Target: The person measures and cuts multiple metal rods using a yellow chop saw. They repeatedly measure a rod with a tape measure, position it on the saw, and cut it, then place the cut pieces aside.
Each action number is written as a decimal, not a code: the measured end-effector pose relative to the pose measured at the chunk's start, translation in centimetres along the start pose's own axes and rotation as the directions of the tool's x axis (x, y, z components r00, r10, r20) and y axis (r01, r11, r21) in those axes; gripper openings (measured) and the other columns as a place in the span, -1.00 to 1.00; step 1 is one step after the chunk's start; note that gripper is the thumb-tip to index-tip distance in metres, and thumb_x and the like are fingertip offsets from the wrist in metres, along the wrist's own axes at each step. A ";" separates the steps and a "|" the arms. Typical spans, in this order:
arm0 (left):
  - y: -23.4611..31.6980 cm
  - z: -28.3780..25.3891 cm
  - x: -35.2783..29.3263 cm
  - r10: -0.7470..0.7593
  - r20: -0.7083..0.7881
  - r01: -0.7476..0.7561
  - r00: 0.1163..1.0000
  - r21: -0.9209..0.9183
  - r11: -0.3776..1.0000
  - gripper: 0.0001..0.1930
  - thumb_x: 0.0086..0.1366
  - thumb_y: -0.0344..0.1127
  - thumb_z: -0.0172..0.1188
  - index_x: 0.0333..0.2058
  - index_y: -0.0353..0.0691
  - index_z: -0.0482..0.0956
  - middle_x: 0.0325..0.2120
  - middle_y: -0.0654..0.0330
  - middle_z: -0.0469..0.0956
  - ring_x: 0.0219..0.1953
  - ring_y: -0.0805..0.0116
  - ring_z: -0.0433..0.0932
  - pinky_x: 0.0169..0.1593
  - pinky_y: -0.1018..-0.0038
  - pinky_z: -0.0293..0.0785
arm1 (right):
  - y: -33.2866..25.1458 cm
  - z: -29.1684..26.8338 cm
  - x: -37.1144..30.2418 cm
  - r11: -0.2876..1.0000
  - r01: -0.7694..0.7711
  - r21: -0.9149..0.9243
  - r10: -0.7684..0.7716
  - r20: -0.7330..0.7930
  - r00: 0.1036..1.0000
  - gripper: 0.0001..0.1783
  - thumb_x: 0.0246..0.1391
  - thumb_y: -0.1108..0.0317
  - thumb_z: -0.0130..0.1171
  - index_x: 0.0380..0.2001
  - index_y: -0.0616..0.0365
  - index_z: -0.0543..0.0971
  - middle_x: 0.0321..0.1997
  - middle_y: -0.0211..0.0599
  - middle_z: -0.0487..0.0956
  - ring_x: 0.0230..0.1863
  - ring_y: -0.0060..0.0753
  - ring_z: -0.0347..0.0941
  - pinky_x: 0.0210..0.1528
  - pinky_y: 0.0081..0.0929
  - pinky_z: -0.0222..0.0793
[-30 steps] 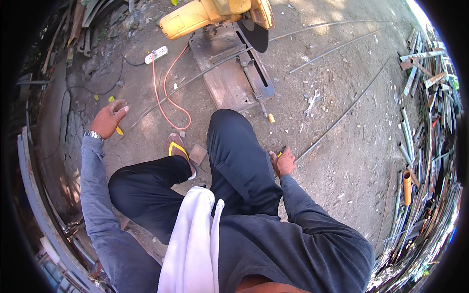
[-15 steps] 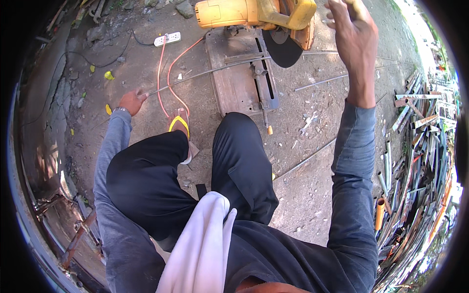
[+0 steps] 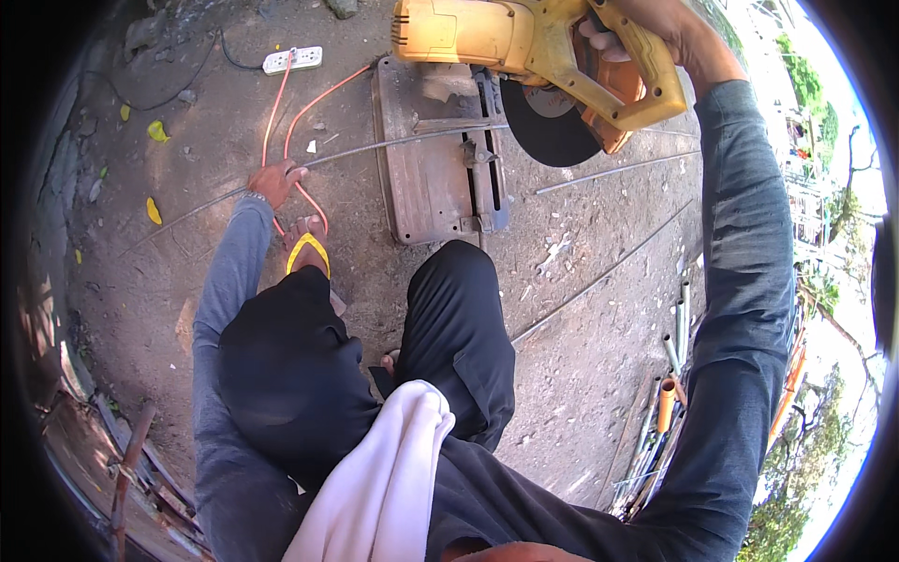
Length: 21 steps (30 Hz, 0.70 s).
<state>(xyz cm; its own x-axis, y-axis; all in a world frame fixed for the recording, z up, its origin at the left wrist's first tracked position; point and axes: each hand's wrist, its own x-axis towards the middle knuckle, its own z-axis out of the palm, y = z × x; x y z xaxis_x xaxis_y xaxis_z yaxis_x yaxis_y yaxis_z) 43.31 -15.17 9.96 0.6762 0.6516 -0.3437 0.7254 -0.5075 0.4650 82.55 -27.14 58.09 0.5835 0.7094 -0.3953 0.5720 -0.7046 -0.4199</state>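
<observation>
My left hand is closed round a long thin metal rod, low over the ground near my sandalled foot. The rod runs right, across the base of a yellow chop saw, toward the clamp. On the other side my right hand is wrapped over the saw's handle, with its fingers showing inside the loop. A dark cutting disc hangs beside the base at the rod's right end. Whether disc and rod touch, I cannot tell.
A white power strip lies at the far left, with an orange cord running near my foot. More thin rods lie on the dirt to the right. Pipes and metal scrap are piled at lower right.
My right hand has come down from the air onto the saw's handle, and the saw head sits lower and farther right in view. My left hand still holds the rod.
</observation>
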 end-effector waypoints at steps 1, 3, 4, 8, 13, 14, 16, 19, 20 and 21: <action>-1.1 -0.4 -0.4 -0.015 0.008 0.015 1.000 0.002 1.000 -0.46 0.42 0.26 0.05 0.02 -0.07 0.64 -0.20 -0.06 0.70 -0.09 -0.13 0.66 0.11 0.06 0.46 | 0.4 0.5 1.1 0.994 -0.051 0.099 0.041 0.093 0.995 -0.50 0.32 0.06 0.11 -0.14 0.39 0.67 -0.20 -0.01 0.71 -0.33 -0.13 0.68 -0.33 -0.24 0.62; -2.0 -0.9 -0.6 -0.067 -0.011 0.067 0.998 0.069 0.995 -0.46 0.42 0.28 0.03 -0.02 -0.06 0.65 -0.16 -0.02 0.70 -0.05 -0.09 0.65 0.09 0.03 0.43 | 1.8 1.0 1.9 0.999 0.021 0.045 -0.025 0.077 0.997 -0.41 0.35 -0.10 0.11 -0.10 0.35 0.65 -0.32 -0.12 0.68 -0.42 -0.35 0.63 -0.37 -0.43 0.61; -1.8 -1.2 -0.4 -0.078 -0.025 0.080 0.997 0.097 0.992 -0.46 0.42 0.28 0.03 -0.04 -0.05 0.65 -0.14 0.00 0.70 -0.03 -0.07 0.64 0.07 0.02 0.42 | 3.1 0.8 1.6 0.997 0.078 0.019 -0.079 0.058 0.995 -0.39 0.33 -0.13 0.16 -0.07 0.33 0.63 -0.34 -0.17 0.67 -0.44 -0.48 0.59 -0.41 -0.54 0.58; -1.5 -1.6 -0.6 -0.023 -0.193 0.041 0.981 0.090 0.995 -0.54 0.44 0.20 0.06 -0.15 -0.08 0.65 -0.19 0.04 0.69 -0.03 -0.08 0.62 0.03 0.00 0.37 | 4.0 3.9 -2.3 0.993 0.094 0.065 -0.092 -0.031 0.995 -0.48 0.29 -0.05 0.24 -0.19 0.30 0.70 -0.41 -0.18 0.67 -0.53 -0.47 0.57 -0.47 -0.48 0.51; -2.2 -0.8 -0.2 -0.007 -0.200 0.022 0.980 0.071 0.997 -0.54 0.43 0.20 0.07 -0.11 -0.07 0.66 -0.12 0.10 0.68 0.03 -0.03 0.59 0.07 0.04 0.33 | 7.3 9.1 -6.8 0.979 -0.003 0.204 0.021 -0.089 0.996 -0.54 0.28 0.04 0.26 -0.32 0.32 0.72 -0.51 -0.23 0.64 -0.60 -0.50 0.51 -0.54 -0.47 0.40; -2.4 -1.0 -0.1 -0.014 -0.191 0.028 0.982 0.071 0.997 -0.53 0.43 0.20 0.07 -0.11 -0.08 0.66 -0.13 0.09 0.68 0.02 -0.03 0.59 0.07 0.03 0.33 | 7.7 10.2 -7.4 0.979 0.012 0.205 0.011 -0.112 0.994 -0.55 0.30 0.02 0.23 -0.37 0.25 0.69 -0.55 -0.31 0.59 -0.58 -0.53 0.49 -0.52 -0.51 0.37; -2.2 -1.0 0.1 -0.016 -0.167 0.027 0.986 0.065 0.997 -0.52 0.43 0.20 0.07 -0.10 -0.08 0.67 -0.14 0.09 0.68 0.01 -0.03 0.59 0.06 0.03 0.33 | 8.8 11.6 -8.3 0.972 0.008 0.235 0.023 -0.128 0.992 -0.55 0.32 0.00 0.19 -0.43 0.18 0.66 -0.60 -0.40 0.54 -0.56 -0.56 0.45 -0.49 -0.54 0.33; -2.2 -1.2 0.3 -0.025 -0.120 0.031 0.993 0.052 0.998 -0.52 0.42 0.22 0.06 -0.11 -0.08 0.67 -0.14 0.08 0.68 0.01 -0.02 0.59 0.05 0.03 0.33 | 9.8 12.8 -8.9 0.951 -0.033 0.306 0.067 -0.103 0.992 -0.56 0.32 0.03 0.18 -0.46 0.18 0.64 -0.62 -0.40 0.52 -0.58 -0.56 0.43 -0.46 -0.53 0.31; -2.2 -1.1 0.0 -0.024 -0.141 0.033 0.990 0.060 0.998 -0.52 0.42 0.22 0.06 -0.12 -0.08 0.67 -0.15 0.08 0.68 0.00 -0.01 0.60 0.05 0.04 0.33 | 9.7 13.3 -9.4 0.948 -0.050 0.313 0.085 -0.099 0.992 -0.57 0.32 0.04 0.17 -0.47 0.18 0.64 -0.62 -0.39 0.52 -0.58 -0.56 0.42 -0.46 -0.53 0.30; -2.3 -0.7 0.0 -0.026 -0.167 0.037 0.986 0.066 0.997 -0.51 0.42 0.22 0.06 -0.13 -0.08 0.67 -0.15 0.08 0.68 0.00 -0.01 0.60 0.05 0.04 0.33 | 9.6 13.5 -9.5 0.946 -0.062 0.318 0.097 -0.095 0.991 -0.57 0.32 0.05 0.17 -0.48 0.18 0.64 -0.62 -0.39 0.52 -0.59 -0.56 0.41 -0.46 -0.52 0.29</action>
<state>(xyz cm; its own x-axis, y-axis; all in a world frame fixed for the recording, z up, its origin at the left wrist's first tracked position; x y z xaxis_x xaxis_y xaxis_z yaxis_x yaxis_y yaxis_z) 41.54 -13.64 9.48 0.6263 0.7493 -0.2150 0.7571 -0.5189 0.3969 74.70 -40.41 46.83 0.6884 0.6326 -0.3549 0.3216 -0.7048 -0.6324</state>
